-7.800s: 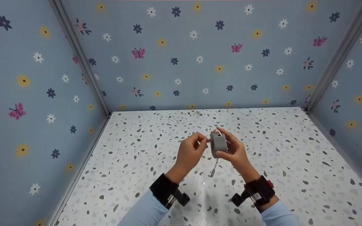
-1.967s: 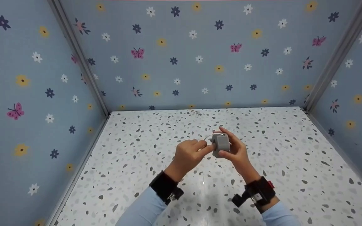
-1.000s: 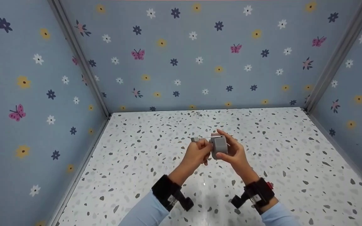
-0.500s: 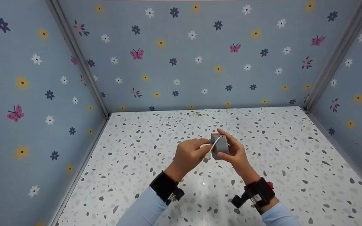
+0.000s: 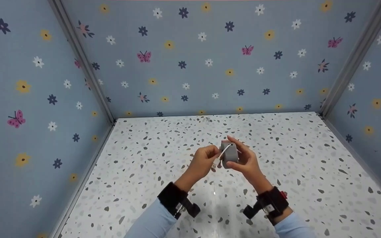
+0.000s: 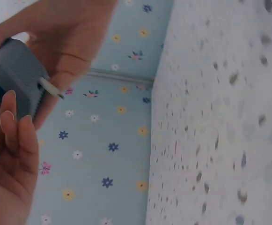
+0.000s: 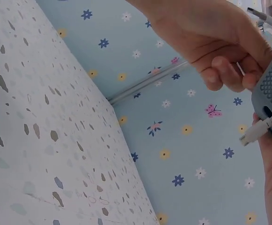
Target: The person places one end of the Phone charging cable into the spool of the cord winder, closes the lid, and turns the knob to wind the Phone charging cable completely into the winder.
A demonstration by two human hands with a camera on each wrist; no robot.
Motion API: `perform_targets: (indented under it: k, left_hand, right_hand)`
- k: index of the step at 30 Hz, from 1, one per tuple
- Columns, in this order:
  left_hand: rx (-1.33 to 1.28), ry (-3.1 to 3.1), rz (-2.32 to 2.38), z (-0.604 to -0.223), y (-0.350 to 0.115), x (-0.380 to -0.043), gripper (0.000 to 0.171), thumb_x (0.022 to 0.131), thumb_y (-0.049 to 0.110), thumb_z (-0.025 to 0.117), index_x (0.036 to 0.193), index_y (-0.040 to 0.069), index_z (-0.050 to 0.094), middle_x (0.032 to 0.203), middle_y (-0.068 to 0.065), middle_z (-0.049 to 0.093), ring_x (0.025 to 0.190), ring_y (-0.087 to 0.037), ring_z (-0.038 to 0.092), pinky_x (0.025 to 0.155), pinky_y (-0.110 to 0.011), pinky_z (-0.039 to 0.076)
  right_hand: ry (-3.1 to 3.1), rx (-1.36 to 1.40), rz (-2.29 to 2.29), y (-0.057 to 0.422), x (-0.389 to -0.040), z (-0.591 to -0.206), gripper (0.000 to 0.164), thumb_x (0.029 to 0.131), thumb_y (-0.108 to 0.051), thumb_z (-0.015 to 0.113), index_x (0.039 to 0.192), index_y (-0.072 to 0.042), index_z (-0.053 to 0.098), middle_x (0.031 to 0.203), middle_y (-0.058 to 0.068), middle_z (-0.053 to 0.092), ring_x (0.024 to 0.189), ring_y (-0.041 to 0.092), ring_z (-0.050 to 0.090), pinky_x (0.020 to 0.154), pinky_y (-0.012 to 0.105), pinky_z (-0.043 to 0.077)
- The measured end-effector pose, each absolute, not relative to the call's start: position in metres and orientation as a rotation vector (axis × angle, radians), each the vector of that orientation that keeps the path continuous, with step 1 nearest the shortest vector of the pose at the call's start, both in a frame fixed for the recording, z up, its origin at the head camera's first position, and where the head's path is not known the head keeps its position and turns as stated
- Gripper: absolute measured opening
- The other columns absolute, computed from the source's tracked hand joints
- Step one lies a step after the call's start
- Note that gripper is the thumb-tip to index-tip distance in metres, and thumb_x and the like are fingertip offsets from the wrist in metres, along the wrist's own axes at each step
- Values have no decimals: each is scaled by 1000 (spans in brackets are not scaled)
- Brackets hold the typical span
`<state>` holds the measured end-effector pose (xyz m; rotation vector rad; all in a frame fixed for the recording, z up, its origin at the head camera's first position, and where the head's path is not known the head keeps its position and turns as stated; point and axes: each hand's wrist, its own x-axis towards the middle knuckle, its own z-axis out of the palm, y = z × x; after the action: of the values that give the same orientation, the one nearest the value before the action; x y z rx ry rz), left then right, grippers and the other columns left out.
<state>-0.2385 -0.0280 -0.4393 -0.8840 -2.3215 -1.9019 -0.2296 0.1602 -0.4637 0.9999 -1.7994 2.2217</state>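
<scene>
My right hand (image 5: 249,161) holds a small grey cable winder (image 5: 232,153) above the table, thumb on the near side and fingers behind. From its upper edge a short white cable (image 5: 225,150) slants down to the left. The right wrist view shows a white plug (image 7: 259,131) beside a slot in the textured casing, and a second plug (image 7: 265,18) higher up. My left hand (image 5: 201,162) has its thumb and fingers bent against the winder's left face. In the left wrist view, those fingertips (image 6: 25,129) reach the face's dark hollow; what they pinch there is hidden.
Below the hands is a white speckled table (image 5: 144,185). Blue panels with flowers and butterflies stand at the back (image 5: 207,79), left (image 5: 38,109) and right (image 5: 372,119), joined by grey corner posts. A black camera strap (image 5: 172,200) is on each wrist.
The cable's free end hung below the winder at first, stuck out left a second ago, and now slants down left. My left hand shifts around the winder's side; my right keeps its hold.
</scene>
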Motion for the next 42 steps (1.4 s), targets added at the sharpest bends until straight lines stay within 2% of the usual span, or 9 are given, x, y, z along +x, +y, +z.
perform_targets:
  k: [4, 9, 14, 20, 27, 32, 35, 37, 42]
  left_hand:
    - [-448, -2229, -2592, -431, -23, -236, 32, 99, 11, 50, 67, 8, 54, 52, 4, 48, 42, -5, 47, 45, -21, 47]
    - [-280, -2219, -2717, -424, -20, -232, 33, 99, 13, 49, 66, 10, 53, 51, 5, 46, 40, -4, 42, 46, -20, 47]
    - [-641, -2297, -2207, -430, -22, -231, 10, 90, 0, 56, 83, 6, 58, 72, 3, 54, 57, -7, 51, 52, -21, 49]
    - [-1068, -2085, -1361, -443, -34, -239, 32, 76, -15, 62, 99, 7, 69, 104, -4, 62, 83, -19, 61, 68, -26, 55]
    - [-1179, -1737, -691, -447, -41, -253, 29, 75, -16, 64, 93, 3, 75, 94, -3, 70, 81, -12, 64, 69, -19, 52]
    - [-1183, -1630, -544, -446, -41, -256, 9, 87, 1, 68, 87, 4, 76, 83, -1, 71, 73, -11, 66, 67, -20, 55]
    - [-1169, -1702, -624, -447, -38, -254, 7, 86, 11, 73, 88, 4, 76, 85, -1, 72, 75, -11, 68, 70, -20, 55]
    - [-1145, -1842, -805, -448, -37, -250, 7, 85, 3, 71, 89, 5, 75, 85, -1, 71, 72, -9, 65, 68, -18, 53]
    - [-765, -2238, -1959, -440, -27, -241, 12, 86, 0, 64, 93, -1, 74, 66, 4, 62, 48, -3, 47, 49, -16, 42]
  right_hand:
    - [-1822, 976, 2198, 158, -230, -466, 70, 84, 3, 68, 146, 2, 35, 136, 3, 55, 108, 19, 60, 80, 27, 54]
    - [-1828, 948, 2205, 158, -230, -467, 71, 84, 2, 69, 147, 1, 35, 136, 3, 55, 111, 19, 59, 81, 26, 54]
    - [-1820, 949, 2233, 160, -229, -464, 71, 86, 0, 69, 148, -2, 35, 138, 4, 53, 115, 21, 57, 81, 26, 53]
    - [-1824, 961, 2243, 164, -227, -462, 70, 88, 0, 66, 149, -2, 33, 138, 4, 52, 111, 19, 59, 84, 28, 53]
    - [-1738, 1065, 2262, 165, -230, -463, 70, 88, 1, 65, 149, 1, 30, 137, 8, 52, 106, 19, 63, 86, 30, 54]
    - [-1724, 1112, 2249, 162, -232, -466, 71, 89, -3, 67, 149, 1, 30, 138, 6, 52, 104, 18, 64, 86, 30, 54]
    - [-1721, 1111, 2233, 162, -232, -466, 70, 88, -1, 67, 148, 1, 31, 137, 6, 53, 104, 18, 64, 86, 29, 54]
    - [-1715, 1119, 2228, 161, -232, -467, 70, 87, 1, 66, 148, 2, 31, 137, 7, 53, 104, 19, 64, 86, 29, 54]
    - [-1765, 1049, 2199, 162, -232, -467, 69, 86, 3, 66, 147, 1, 34, 137, 6, 54, 108, 19, 62, 86, 27, 53]
